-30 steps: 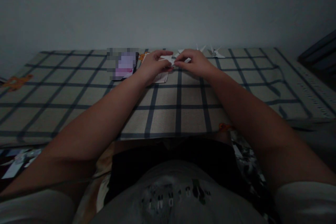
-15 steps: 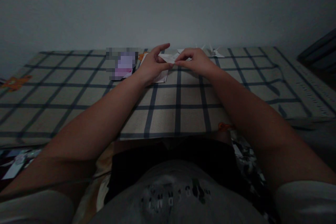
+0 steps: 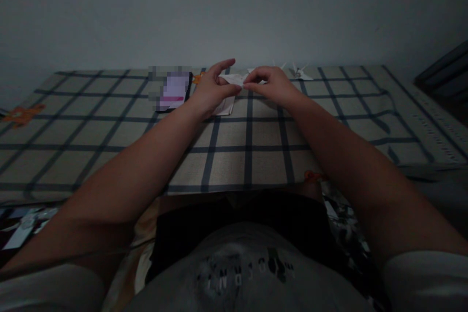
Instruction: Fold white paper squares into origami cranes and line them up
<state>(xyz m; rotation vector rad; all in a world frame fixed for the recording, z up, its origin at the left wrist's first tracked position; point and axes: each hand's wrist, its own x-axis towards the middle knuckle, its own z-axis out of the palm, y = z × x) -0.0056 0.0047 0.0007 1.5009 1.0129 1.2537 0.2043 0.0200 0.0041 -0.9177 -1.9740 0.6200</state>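
A small folded piece of white paper (image 3: pixel 233 78) is held between my two hands, just above the back part of the table. My left hand (image 3: pixel 214 88) grips its left side, with the thumb along the near edge and the index finger raised. The thumb and fingertips of my right hand (image 3: pixel 268 84) pinch its right end. Under and beside my left hand lies a stack of white paper sheets (image 3: pixel 224 106), partly covered by the hand. Folded paper cranes (image 3: pixel 302 74) stand behind my right hand, some partly hidden by it.
A phone with a lit, blurred screen (image 3: pixel 173 90) lies left of my left hand. The checked tablecloth (image 3: pixel 228 156) covers the table, which meets a plain wall (image 3: pixel 234 14) at the back. An orange patch (image 3: pixel 24 115) shows at the far left, and a dark object (image 3: pixel 444 75) stands at right.
Both hands stay nearly in place, with only slight finger movement on the folded paper. The picture on the phone screen has changed a little.
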